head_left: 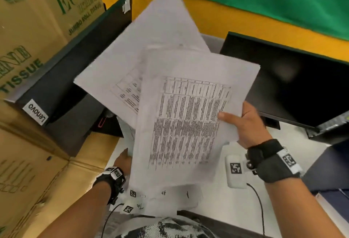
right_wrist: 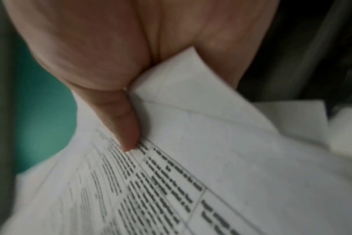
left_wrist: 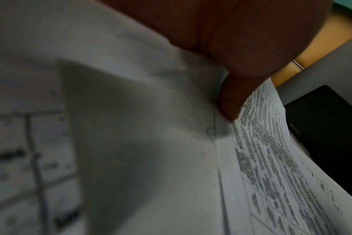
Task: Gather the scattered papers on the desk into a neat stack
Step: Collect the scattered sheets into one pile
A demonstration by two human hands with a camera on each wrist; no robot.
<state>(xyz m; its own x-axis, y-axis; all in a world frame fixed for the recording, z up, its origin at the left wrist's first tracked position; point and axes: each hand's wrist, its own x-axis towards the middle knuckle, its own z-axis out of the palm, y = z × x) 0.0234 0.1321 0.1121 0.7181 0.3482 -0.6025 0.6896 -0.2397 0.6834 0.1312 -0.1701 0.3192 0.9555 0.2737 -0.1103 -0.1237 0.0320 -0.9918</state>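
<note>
Several white printed papers [head_left: 185,117] are held up in the air above the desk, fanned out and askew. My right hand [head_left: 243,122] pinches the front sheet's right edge, thumb on the printed table; the right wrist view shows that thumb [right_wrist: 127,127] pressed on the paper [right_wrist: 191,174]. My left hand [head_left: 123,159] grips the sheets from below at their lower left, mostly hidden behind them. In the left wrist view its thumb [left_wrist: 233,98] presses on a sheet [left_wrist: 271,159]. More white sheets [head_left: 170,198] lie on the desk under the raised ones.
A black Lenovo monitor [head_left: 62,79] stands at the left and a second black monitor [head_left: 294,85] at the right. Cardboard tissue boxes [head_left: 28,36] are stacked on the far left. A white device with a cable [head_left: 235,171] lies on the white desk [head_left: 294,154].
</note>
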